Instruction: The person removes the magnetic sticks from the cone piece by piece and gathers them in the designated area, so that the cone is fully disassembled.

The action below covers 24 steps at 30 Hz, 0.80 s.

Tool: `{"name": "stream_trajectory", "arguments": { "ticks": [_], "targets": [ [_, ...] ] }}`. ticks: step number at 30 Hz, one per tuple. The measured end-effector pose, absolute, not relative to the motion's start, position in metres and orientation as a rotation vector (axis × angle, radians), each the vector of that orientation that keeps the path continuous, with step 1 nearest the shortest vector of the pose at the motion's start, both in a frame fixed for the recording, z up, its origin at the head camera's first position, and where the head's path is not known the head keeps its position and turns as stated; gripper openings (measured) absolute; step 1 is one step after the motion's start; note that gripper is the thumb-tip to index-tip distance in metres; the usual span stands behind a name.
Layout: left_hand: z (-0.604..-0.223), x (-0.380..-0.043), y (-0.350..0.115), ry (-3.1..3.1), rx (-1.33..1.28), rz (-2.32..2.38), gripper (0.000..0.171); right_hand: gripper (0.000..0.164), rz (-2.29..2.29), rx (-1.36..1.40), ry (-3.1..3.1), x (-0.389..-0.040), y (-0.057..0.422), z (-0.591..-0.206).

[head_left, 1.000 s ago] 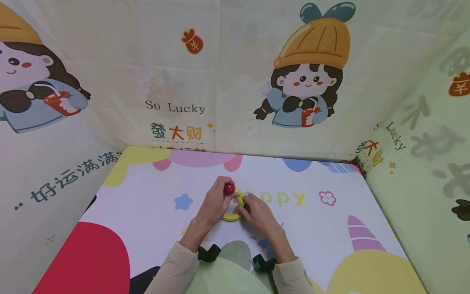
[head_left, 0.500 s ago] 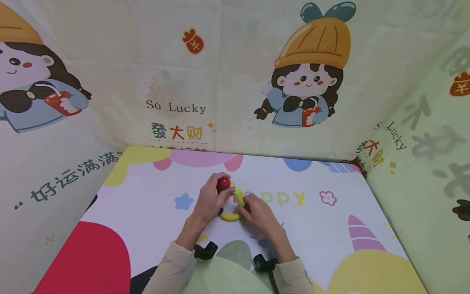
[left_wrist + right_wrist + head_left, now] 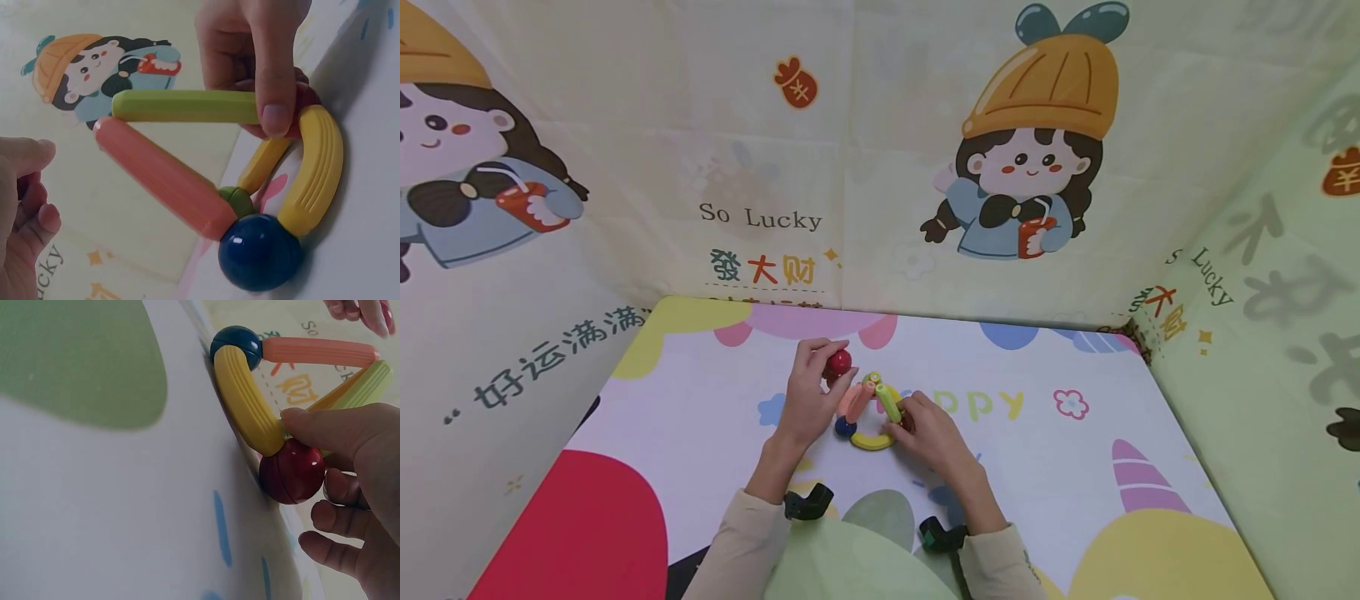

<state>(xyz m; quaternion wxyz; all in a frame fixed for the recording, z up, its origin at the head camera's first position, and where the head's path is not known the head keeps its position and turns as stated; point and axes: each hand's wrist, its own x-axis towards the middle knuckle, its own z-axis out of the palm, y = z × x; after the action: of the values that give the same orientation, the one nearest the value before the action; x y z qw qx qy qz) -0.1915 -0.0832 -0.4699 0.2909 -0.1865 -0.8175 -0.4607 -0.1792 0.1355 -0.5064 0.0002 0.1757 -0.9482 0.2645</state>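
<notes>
My left hand holds a loose red ball in its fingertips, left of and apart from a toy frame of sticks and balls. My right hand pinches the light green stick near its lower end, at a second red ball. A salmon stick slants up from a blue ball, its tip close to the green stick's upper end. Curved yellow sticks form the base. In the left wrist view a green ball shows behind, and my left fingers hide the loose ball.
The frame stands on a white printed mat with coloured shapes and letters. Beyond the mat's far edge rises a cream printed cloth wall, with a similar one along the right side. Black wrist mounts sit at both cuffs.
My left hand has moved left and away with the red ball, uncovering the salmon stick and the blue ball. My right hand has stayed in place on the green stick.
</notes>
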Motion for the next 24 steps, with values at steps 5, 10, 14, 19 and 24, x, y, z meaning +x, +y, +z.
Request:
{"name": "stream_trajectory", "arguments": {
  "ticks": [5, 10, 14, 19, 24],
  "targets": [
    [-0.473, -0.195, -0.091, -2.191, -0.455, -1.229, 0.05, 0.028, 0.841, 0.536, -2.974, -0.178, 0.137, -0.507],
    [-0.477, -0.197, -0.098, -2.201, -0.391, -1.232, 0.047, 0.034, 0.851, 0.521, -2.993, -0.178, 0.138, -0.51],
    [-0.48, -0.199, -0.105, -2.199, -0.336, -1.226, 0.045, 0.036, 0.865, 0.512, -2.993, -0.178, 0.14, -0.513],
    [-0.486, -0.204, -0.117, -2.202, -0.255, -1.235, 0.042, 0.034, 0.919, 0.513, -2.969, -0.179, 0.142, -0.515],
    [-0.493, -0.209, -0.131, -2.209, -0.151, -1.272, 0.044, 0.035, 0.988, 0.502, -2.972, -0.18, 0.144, -0.517]
  ]
}}
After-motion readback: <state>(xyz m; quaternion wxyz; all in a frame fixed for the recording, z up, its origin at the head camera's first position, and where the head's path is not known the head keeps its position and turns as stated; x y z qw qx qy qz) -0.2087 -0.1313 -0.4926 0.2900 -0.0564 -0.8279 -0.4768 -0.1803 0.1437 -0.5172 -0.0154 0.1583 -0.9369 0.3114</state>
